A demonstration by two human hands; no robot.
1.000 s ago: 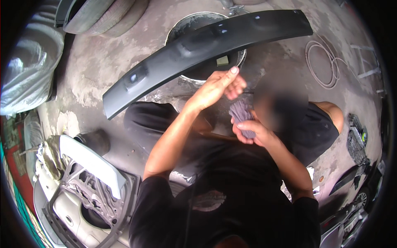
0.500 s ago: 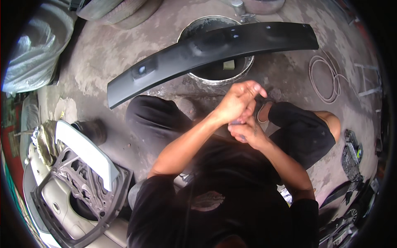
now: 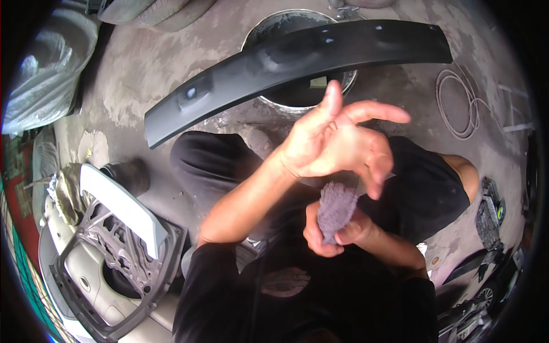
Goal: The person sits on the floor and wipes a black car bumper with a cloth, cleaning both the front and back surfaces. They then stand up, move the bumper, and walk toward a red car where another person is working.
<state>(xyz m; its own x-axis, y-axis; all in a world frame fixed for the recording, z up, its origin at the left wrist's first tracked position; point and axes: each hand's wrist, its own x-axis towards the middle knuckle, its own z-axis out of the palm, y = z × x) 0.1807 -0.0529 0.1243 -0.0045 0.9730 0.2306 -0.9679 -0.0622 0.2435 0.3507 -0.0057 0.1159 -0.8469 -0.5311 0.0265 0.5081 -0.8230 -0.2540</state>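
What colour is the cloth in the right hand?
Greyish purple; the cloth shows plainly in the head view, gripped by the right hand.

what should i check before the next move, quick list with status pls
1. Purple-grey cloth gripped in the right hand: ok.
2. Left hand empty: ok, fingers spread.
3. Black panel steadied by a hand: not ok, neither touches it.
4. Panel firmly supported: cannot tell; it lies across the round tub, but contact is hidden.
5. Pale block in the tub: ok, visible beneath the panel's near edge.
6. Cloth wet: cannot tell.
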